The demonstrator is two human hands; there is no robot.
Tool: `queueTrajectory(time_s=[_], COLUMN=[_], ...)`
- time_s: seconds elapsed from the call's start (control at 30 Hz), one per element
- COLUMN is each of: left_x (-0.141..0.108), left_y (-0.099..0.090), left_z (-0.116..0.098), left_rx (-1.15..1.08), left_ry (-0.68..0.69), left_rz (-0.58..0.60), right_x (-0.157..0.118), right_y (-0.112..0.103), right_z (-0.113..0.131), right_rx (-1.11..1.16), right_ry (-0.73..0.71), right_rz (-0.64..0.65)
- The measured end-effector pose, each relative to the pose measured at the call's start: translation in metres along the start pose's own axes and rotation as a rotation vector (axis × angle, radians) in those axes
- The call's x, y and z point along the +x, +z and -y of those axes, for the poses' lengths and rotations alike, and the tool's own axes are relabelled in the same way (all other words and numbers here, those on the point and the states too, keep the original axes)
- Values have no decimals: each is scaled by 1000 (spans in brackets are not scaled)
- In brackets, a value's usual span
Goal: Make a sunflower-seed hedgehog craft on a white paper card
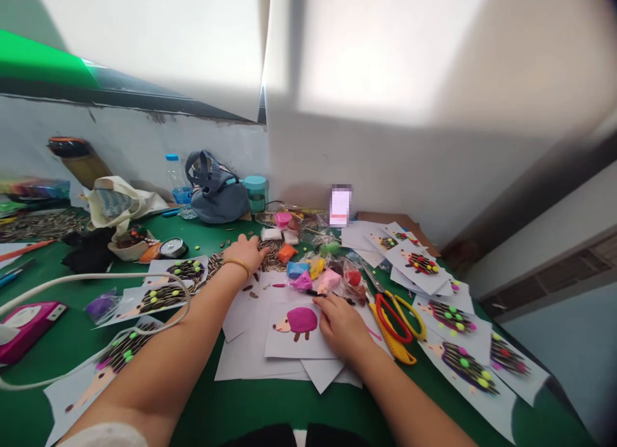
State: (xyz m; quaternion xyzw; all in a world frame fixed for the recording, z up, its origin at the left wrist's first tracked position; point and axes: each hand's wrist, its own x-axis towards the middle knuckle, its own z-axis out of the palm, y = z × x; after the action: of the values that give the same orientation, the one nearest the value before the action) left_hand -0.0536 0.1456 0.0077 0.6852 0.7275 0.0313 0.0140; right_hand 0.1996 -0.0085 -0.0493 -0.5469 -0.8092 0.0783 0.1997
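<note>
The card (285, 347) with the purple hedgehog (303, 320) lies on loose sheets (236, 367), straight in front of the person. The right hand (343, 326) rests over its right edge, fingers loosely spread and pinching nothing visible — probably to steady it. A black pen (318, 294) lies by those fingertips; whether they touch it, I cannot tell. The left hand (245, 251) reaches into the striped seeds (274, 257); its fingertips are too obscured to tell whether that grip pinches one. Seeds and clay packets (330, 280) sit just beyond the card, presumably for easy reach. Seed-covered cards (465, 363) lie out to both sides of the green surface (265, 408) — likely to leave the middle for working.
</note>
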Motion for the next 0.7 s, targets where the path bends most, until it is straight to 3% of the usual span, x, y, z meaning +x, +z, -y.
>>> queueTrajectory(time_s=[0.1, 0.33, 0.53, 0.7], left_x=[16, 24, 30, 29], left_y=[11, 22, 13, -6], left_z=[-6, -9, 1, 10], left_rx=[-12, -81, -293, -652], left_ry=[-9, 35, -28, -161], left_rz=[10, 21, 48, 36], right_x=[0, 1, 1, 0], right_y=[1, -2, 0, 2], right_z=[-1, 1, 1, 1], right_rx=[-1, -4, -11, 17], right_ry=[-3, -5, -1, -12], right_rz=[-12, 10, -11, -42])
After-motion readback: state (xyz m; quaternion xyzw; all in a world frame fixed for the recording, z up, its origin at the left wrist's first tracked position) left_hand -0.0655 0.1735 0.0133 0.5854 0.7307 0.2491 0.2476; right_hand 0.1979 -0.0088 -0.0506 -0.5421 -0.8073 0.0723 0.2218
